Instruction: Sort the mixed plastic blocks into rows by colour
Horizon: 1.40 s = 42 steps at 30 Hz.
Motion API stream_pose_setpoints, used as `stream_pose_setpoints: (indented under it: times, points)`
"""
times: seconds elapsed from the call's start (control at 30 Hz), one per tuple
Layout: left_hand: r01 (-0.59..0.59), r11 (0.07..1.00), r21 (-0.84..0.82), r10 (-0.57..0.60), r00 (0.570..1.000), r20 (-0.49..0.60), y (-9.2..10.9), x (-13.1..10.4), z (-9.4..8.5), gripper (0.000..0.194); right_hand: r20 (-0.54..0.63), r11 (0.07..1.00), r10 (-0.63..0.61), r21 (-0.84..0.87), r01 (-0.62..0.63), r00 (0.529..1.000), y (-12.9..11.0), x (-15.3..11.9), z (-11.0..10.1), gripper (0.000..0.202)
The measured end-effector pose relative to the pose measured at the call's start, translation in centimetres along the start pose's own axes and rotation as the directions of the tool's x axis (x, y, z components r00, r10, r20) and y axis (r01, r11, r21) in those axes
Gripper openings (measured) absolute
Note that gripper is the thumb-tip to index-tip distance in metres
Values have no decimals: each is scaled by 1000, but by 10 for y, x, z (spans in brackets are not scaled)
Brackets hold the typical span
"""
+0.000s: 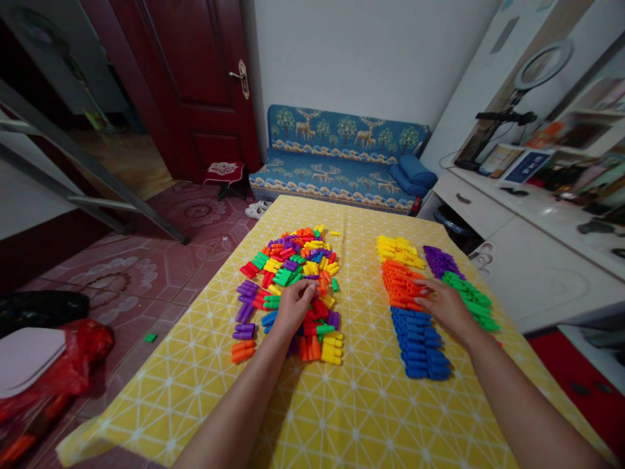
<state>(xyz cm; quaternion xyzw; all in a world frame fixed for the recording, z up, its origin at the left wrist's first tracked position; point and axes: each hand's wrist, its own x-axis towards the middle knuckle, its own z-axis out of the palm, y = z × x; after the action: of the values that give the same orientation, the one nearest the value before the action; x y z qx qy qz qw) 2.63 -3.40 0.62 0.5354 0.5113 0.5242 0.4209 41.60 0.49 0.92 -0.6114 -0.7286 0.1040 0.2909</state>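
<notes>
A mixed pile of plastic building blocks [283, 278] in several colours lies on the left half of the table. Over its near right part is my left hand [293, 305], thumb and fingertips pinched together; whatever they may hold is too small to make out. To the right, blocks are grouped by colour: yellow [398, 250], orange [398, 283], blue [417, 345], purple [442, 262] and green [471, 299]. My right hand [446, 307] rests at the right side of the orange group, thumb and fingers apart, fingertips touching the orange blocks.
A yellow patterned cloth [361, 404] covers the table. Beyond it stands a blue sofa [332, 169]. A white cabinet [532, 260] is at the right. On the tiled floor at the left lie a green block [151, 337] and a red plastic bag [90, 355].
</notes>
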Motion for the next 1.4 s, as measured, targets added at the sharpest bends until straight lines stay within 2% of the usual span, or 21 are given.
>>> stream_pose_setpoints:
  times: [0.2,0.67,0.83,0.97,1.13,1.4]
  points:
    - [-9,1000,19,9,1000,-5,0,0,0,31,-6,994,20,-103,-21,1000,0,-3,-5,37]
    - [-8,1000,-12,8,1000,-5,-2,0,1,29,69,976,148,-170,-135,987,-5,-3,-5,46]
    - [8,999,-48,-8,1000,-12,-2,0,1,29,52,963,192,-205,-177,980,-14,-4,-9,37]
    - [5,999,-31,-6,1000,-18,-1,0,1,30,-10,980,111,-164,-111,994,-28,-4,-10,33]
    - [-2,1000,-31,1,1000,-18,-1,0,0,29,23,995,-18,-94,21,1000,-40,0,-4,33]
    - [-11,1000,-7,11,1000,-16,2,-1,0,28,35,996,-2,-91,5,999,-38,2,1,41]
